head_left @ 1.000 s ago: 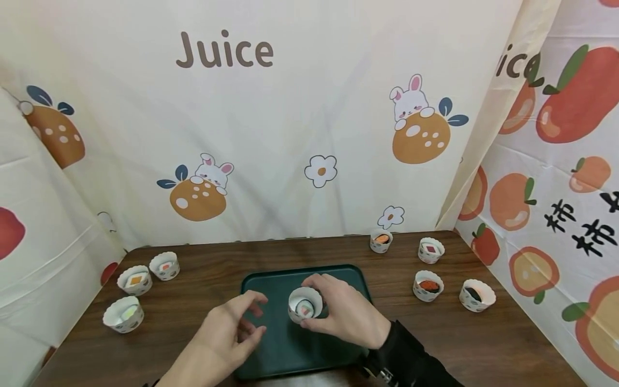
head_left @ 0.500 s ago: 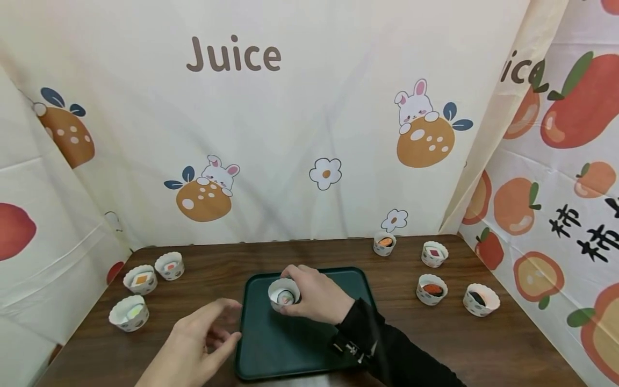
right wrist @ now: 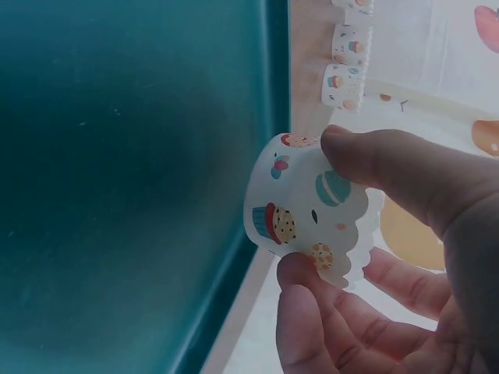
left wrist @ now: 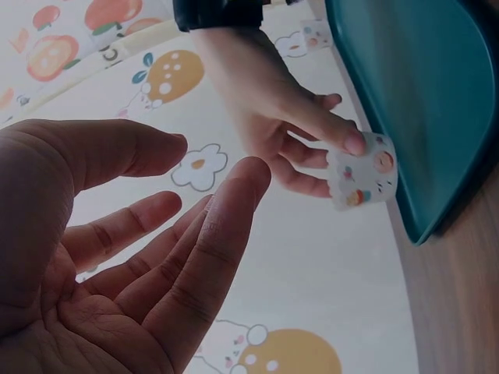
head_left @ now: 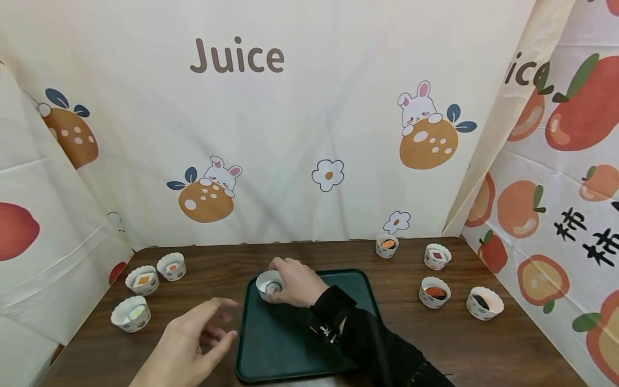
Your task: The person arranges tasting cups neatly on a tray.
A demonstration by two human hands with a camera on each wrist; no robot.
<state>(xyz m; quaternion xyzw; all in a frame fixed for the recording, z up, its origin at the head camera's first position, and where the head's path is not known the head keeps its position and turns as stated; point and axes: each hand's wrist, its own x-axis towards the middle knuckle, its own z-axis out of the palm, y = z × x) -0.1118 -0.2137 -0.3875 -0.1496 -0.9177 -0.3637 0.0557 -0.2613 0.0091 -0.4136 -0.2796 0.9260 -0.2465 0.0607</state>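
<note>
A white paper baking cup (head_left: 263,279) with a scalloped rim and cupcake prints has a small round sushi-like piece (head_left: 273,287) inside. My right hand (head_left: 298,283) pinches this cup between thumb and fingers at the far left corner of the dark green tray (head_left: 300,344). Seen from the right wrist, the cup (right wrist: 300,206) is close over the tray's rim, with the thumb (right wrist: 382,160) on one side and fingers on the other. My left hand (head_left: 186,338) hovers left of the tray, fingers loosely bent and holding nothing; the left wrist view shows thumb and fingers (left wrist: 210,257) apart.
Several similar cups with small sushi-like pieces stand on the brown wooden table (head_left: 208,274): a group at left, including a near cup (head_left: 130,314), and others at right, including one cup (head_left: 435,293) with an orange-red piece. Printed curtains (head_left: 290,107) enclose the back and sides.
My right hand has carried the cup left and away from me, from mid-tray to the far left corner. My left hand has drawn back to the left, off the tray.
</note>
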